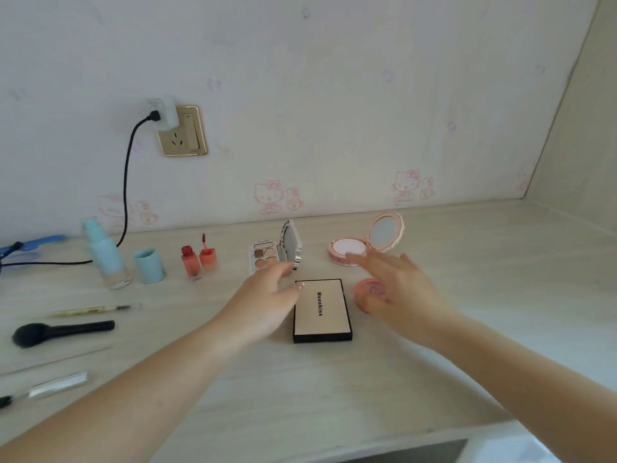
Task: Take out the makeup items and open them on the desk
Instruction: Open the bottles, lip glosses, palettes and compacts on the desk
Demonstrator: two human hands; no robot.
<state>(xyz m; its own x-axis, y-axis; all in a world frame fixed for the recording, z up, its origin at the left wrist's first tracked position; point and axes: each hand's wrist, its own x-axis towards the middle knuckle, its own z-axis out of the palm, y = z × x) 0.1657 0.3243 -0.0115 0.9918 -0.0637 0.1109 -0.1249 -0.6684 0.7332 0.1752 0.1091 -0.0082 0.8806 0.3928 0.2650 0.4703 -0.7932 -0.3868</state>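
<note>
Beige with a black border, the closed rectangular palette (322,310) lies flat on the pale wood-grain desk (467,295) and serves as the reference point. It bears the printed word "Mooekiss".

Left hand (267,302): positioned just left of the palette, fingers spread and empty; fingertips sit at the palette's far-left corner. Contact with the palette cannot be confirmed.

Right hand (397,289): positioned just right of the palette, fingers extended and spread, holding nothing. It partly covers a round coral compact (370,290), closed, immediately right of the palette.

Items beyond the palette, toward the wall:
- Small eyeshadow palette (263,257), open, with its mirrored lid upright, behind and slightly left.
- Round pink powder compact (347,250), open, mirror lid tilted back, behind and to the right.

Items left of the palette, in order of increasing distance:
- Two red lip tint bottles (198,259), one with its applicator cap resting on top.
- Light blue cap (149,265), standing upright.
- Light blue pump bottle (105,253), uncapped.
- Black makeup brush (60,331), lying flat near the desk's left side.
</note>
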